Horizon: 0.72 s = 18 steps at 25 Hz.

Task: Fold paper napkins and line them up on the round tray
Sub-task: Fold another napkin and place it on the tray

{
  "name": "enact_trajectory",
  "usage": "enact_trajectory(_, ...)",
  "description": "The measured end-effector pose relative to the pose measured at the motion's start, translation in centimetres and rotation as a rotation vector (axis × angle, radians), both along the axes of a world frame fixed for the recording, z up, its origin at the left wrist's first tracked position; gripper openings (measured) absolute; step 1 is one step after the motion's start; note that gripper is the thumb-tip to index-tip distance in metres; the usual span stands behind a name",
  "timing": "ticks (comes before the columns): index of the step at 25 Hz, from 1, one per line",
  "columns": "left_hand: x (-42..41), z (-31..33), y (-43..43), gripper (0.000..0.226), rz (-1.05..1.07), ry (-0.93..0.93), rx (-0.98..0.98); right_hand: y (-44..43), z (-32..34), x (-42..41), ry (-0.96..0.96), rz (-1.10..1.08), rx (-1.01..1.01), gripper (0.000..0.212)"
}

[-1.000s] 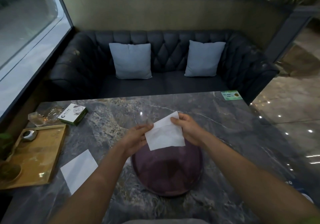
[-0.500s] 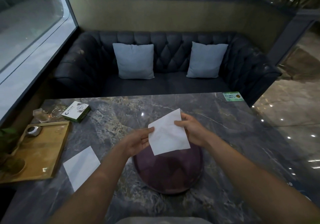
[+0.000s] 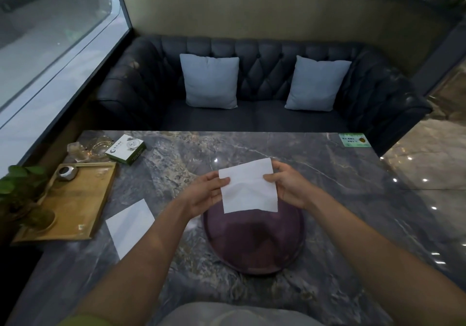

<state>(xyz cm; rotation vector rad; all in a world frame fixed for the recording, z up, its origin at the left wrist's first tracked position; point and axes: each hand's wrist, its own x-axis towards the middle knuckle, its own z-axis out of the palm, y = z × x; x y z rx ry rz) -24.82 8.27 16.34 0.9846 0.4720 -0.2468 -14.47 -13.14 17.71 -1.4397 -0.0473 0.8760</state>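
Note:
A white paper napkin (image 3: 249, 189) hangs in the air above the far rim of a round purple tray (image 3: 254, 245) on the marble table. My left hand (image 3: 204, 194) pinches the napkin's left edge near the top. Its right edge is pinched by my right hand (image 3: 288, 187). The napkin is nearly square and slightly tilted, with a soft crease across its middle. A second white napkin (image 3: 129, 226) lies flat on the table to the left of the tray, partly under my left forearm.
A wooden tray (image 3: 75, 207) with a small metal dish sits at the table's left edge beside a plant (image 3: 15, 184). A green-and-white box (image 3: 125, 149) and clear glassware (image 3: 88, 148) stand at the far left. A dark sofa with two cushions is beyond the table.
The napkin has turned from a tilted, corner-up pose to nearly level. Both hands have kept their pinch and shifted slightly.

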Motion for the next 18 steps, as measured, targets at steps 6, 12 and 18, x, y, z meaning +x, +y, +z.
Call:
enact_trajectory(6,-0.1,0.0,0.3,0.034,0.023,-0.035,0.065,0.0,0.3,-0.1,-0.015,-0.02,0.025,0.035)
enact_trajectory(12,0.2,0.7,0.5,0.026,0.035,-0.103,0.149,0.2,0.6,0.1,-0.091,-0.012,0.037,0.035)
enact_trajectory(18,0.4,1.3,0.7,0.025,-0.001,-0.246,0.204,0.3,2.0,0.1,-0.13,0.012,0.057,0.035)
